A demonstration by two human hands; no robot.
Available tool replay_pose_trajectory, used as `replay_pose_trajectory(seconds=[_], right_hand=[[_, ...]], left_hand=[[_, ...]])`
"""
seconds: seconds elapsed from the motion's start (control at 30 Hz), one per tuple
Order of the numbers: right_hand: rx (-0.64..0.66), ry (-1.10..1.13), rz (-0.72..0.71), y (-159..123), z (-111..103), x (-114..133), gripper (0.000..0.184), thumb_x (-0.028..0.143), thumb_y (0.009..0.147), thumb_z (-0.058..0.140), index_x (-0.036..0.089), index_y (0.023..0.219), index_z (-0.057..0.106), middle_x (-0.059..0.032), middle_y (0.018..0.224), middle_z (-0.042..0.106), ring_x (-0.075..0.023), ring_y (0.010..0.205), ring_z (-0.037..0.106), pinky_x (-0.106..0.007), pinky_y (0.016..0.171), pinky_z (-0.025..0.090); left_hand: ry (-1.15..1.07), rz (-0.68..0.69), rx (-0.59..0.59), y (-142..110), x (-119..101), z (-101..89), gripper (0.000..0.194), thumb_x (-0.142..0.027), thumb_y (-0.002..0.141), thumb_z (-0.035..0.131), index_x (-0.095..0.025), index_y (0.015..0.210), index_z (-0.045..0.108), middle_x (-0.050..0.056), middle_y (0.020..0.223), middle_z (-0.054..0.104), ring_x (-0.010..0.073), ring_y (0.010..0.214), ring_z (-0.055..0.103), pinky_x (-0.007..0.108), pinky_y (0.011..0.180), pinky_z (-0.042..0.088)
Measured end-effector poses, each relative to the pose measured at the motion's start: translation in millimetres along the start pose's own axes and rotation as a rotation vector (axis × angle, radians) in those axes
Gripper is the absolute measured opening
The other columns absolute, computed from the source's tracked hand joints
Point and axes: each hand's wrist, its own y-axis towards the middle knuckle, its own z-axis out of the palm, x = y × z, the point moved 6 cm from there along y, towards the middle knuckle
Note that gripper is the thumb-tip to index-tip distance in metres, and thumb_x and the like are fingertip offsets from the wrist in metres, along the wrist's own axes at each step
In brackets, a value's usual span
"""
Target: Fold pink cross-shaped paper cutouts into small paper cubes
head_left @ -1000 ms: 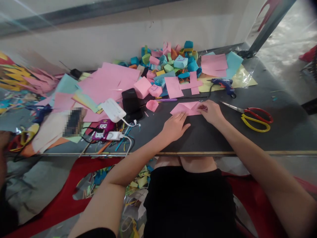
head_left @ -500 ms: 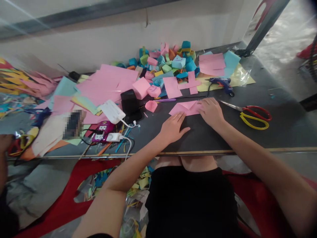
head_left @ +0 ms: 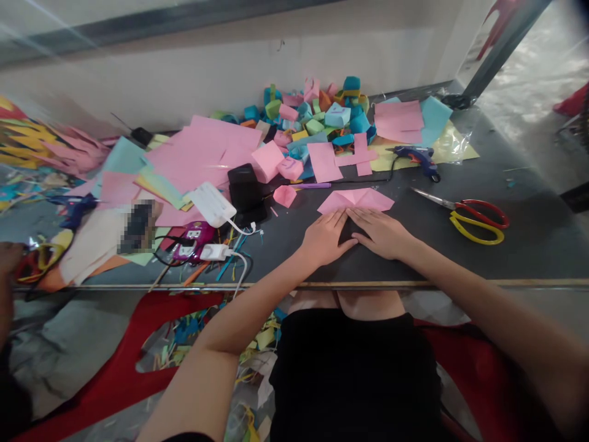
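Observation:
A folded piece of pink paper (head_left: 356, 199) lies on the dark table in front of me, its upper edge showing creased flaps. My left hand (head_left: 326, 236) rests flat on its lower left edge, fingers stretched out. Beside it, my right hand (head_left: 380, 233) presses the lower middle edge with extended fingers, the fingertips of both hands almost meeting. The fingers hide the paper's near edge. To the right lie scissors (head_left: 469, 215) with one red and one yellow handle, apart from my hands.
Behind the paper are a purple pen (head_left: 313, 185), a small pink paper piece (head_left: 284, 196) and a heap of folded paper shapes (head_left: 338, 115). A blue glue gun (head_left: 416, 158) lies at the back right. Left are pink sheets (head_left: 202, 150), a power bank (head_left: 211, 204) and another person's hand (head_left: 10, 258).
My right hand has slid left and toward me, from the paper's right end to its lower middle beside my left hand. The paper's right side is now uncovered.

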Motion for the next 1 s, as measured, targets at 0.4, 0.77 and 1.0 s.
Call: replay_pose_trajectory(seconds=[0.4,0.77,1.0], right_hand=[[0.055,-0.070,0.184,-34,-23,-31,0.065,0.044,0.111,0.041,0.006,0.162,0.054,-0.0188,0.168,0.053,-0.0320,0.157,0.054,-0.055,0.134,0.040],[-0.052,-0.304,0.051,-47,-42,29,0.059,0.047,0.109,0.052,-0.001,0.132,0.076,-0.0258,0.128,0.079,-0.0369,0.132,0.071,-0.051,0.123,0.051],[-0.102,-0.297,-0.153,-33,-24,91,0.058,0.043,0.107,0.058,-0.001,0.143,0.070,-0.0227,0.104,0.081,-0.0331,0.106,0.075,-0.043,0.098,0.062]], left_hand=[[0.092,-0.040,0.069,1,-4,-5.6,0.076,-0.056,0.112,0.049,-0.004,0.167,0.045,0.018,0.172,0.047,0.0300,0.161,0.048,0.044,0.137,0.036],[0.145,-0.013,-0.029,17,4,-14.1,0.056,-0.044,0.115,0.044,-0.006,0.151,0.065,0.022,0.161,0.060,0.0316,0.157,0.053,0.048,0.129,0.045],[0.049,-0.085,0.015,33,20,-11.2,0.053,-0.043,0.110,0.059,-0.019,0.158,0.062,0.021,0.170,0.050,0.0356,0.163,0.044,0.057,0.127,0.046]])
